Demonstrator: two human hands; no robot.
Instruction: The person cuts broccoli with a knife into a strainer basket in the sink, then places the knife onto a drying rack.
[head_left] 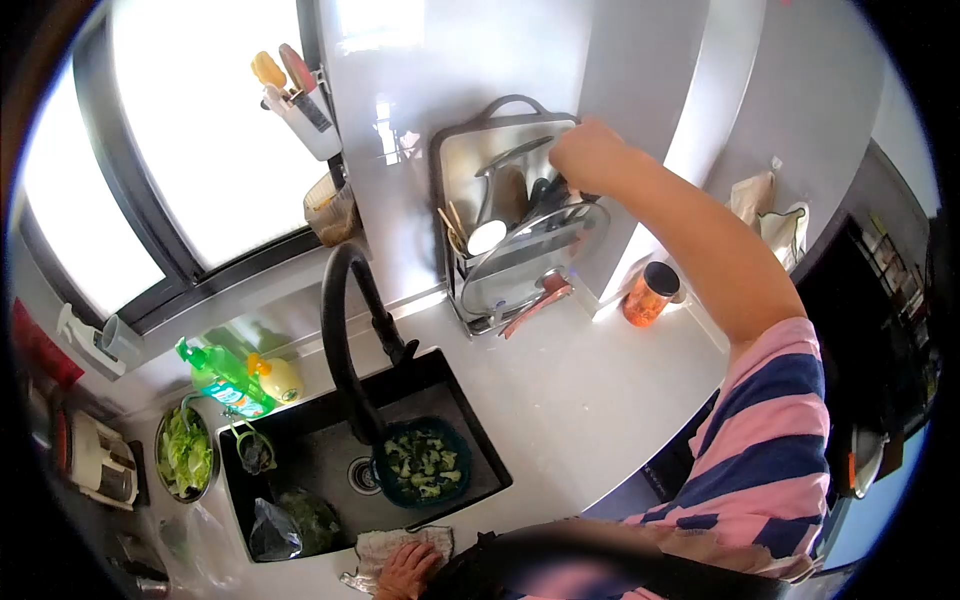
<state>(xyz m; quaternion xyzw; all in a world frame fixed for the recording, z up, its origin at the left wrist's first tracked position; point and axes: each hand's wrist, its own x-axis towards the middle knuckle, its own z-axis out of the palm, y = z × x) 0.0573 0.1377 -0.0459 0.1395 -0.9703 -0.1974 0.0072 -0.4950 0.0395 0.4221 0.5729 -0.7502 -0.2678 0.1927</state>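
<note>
My right hand reaches up to the utensil rack against the wall. Its fingers are curled closed among the handles at the rack's top right; what they grip is hidden. Below it, a glass pot lid with a reddish-brown handle leans on the front of the rack. Chopsticks, a white-ended utensil and dark utensils stand beside it, before a framed cutting board. My left hand lies flat on a crumpled cloth at the sink's front edge.
In the black sink, a dark bowl holds cut broccoli under the black faucet. Left of it are a bagged vegetable, a bowl of leafy greens and a green soap bottle. An orange jar stands right.
</note>
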